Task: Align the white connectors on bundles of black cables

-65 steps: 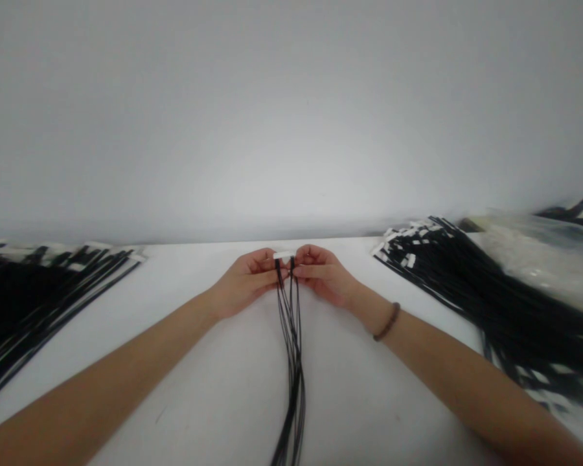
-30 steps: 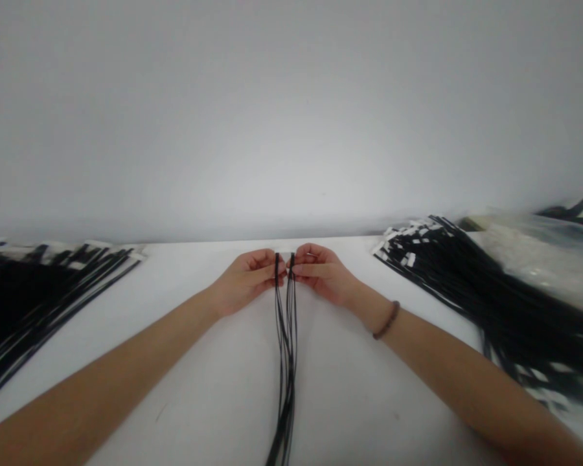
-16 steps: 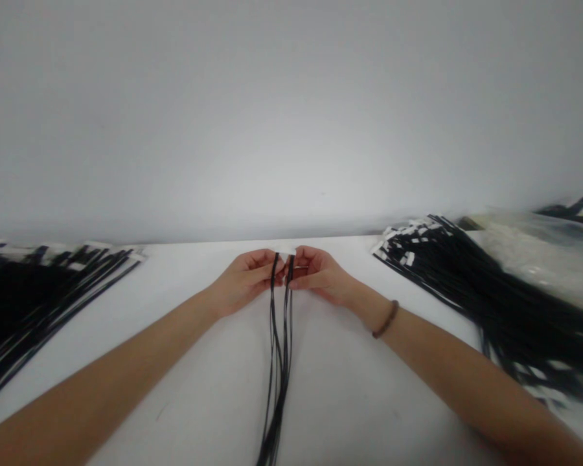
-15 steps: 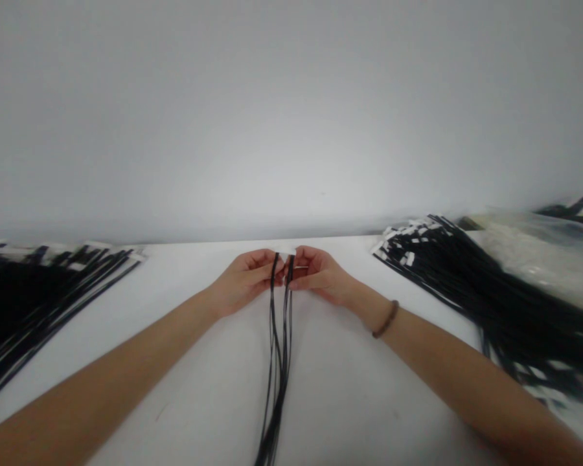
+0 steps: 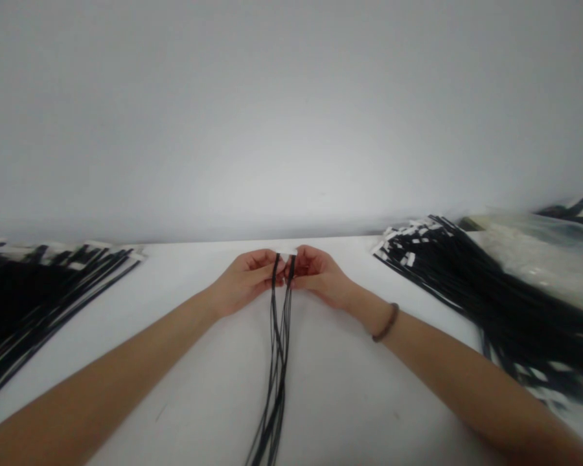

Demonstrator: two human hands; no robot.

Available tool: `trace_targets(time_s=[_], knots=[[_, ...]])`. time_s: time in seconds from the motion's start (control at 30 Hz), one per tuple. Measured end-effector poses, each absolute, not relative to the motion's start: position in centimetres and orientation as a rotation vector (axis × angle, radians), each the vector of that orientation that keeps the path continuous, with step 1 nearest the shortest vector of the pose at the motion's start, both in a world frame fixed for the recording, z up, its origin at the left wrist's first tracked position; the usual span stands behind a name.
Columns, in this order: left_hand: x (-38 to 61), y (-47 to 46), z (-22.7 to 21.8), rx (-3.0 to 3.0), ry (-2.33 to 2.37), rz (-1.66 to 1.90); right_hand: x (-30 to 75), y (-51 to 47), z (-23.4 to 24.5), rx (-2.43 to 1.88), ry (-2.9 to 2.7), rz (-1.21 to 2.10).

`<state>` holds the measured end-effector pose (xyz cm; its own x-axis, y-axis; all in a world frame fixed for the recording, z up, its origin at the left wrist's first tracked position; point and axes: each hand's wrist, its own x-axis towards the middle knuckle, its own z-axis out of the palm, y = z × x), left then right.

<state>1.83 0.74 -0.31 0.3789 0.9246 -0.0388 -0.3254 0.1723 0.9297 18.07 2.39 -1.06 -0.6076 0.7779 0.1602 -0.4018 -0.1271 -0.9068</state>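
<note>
Both my hands meet near the far edge of the white table, around one end of a black wire harness (image 5: 278, 362). At its top sits a white connector (image 5: 286, 252), between my fingertips. My left hand (image 5: 252, 278) pinches the left side of that end, thumb and fingers closed. From the other side my right hand (image 5: 318, 275) grips the right strands just below the connector. The black wires hang in two groups, cross lower down and run toward me out of the bottom of the view. Exactly what the fingertips press on is too small to make out.
A pile of black wires with white connectors (image 5: 29, 291) lies at the left. Another such pile (image 5: 471, 285) lies at the right, with a clear plastic bag (image 5: 539, 252) behind it. A pale wall (image 5: 291, 129) rises behind the table (image 5: 199, 388).
My hands have barely moved. The wires below them have shifted a little, their lower ends spreading to the left, and the white connector shows slightly more between my fingertips.
</note>
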Motion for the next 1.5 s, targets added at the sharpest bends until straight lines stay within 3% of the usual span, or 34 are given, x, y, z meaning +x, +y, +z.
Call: trace_targets(time_s=[0.43,0.87,1.5], knots=[[1.84,0.70,-0.52,1.235,0.842,0.940,18.04,2.56,-1.50,-0.574,-1.236,1.674],[2.11,0.48,-0.65,1.002,0.813,1.208,17.87,2.67,-1.43,-0.627,-1.188,1.675],[2.09,0.56,-0.47,0.958,0.899,1.169,17.68,2.33,-0.98,-0.690,-1.270,1.571]])
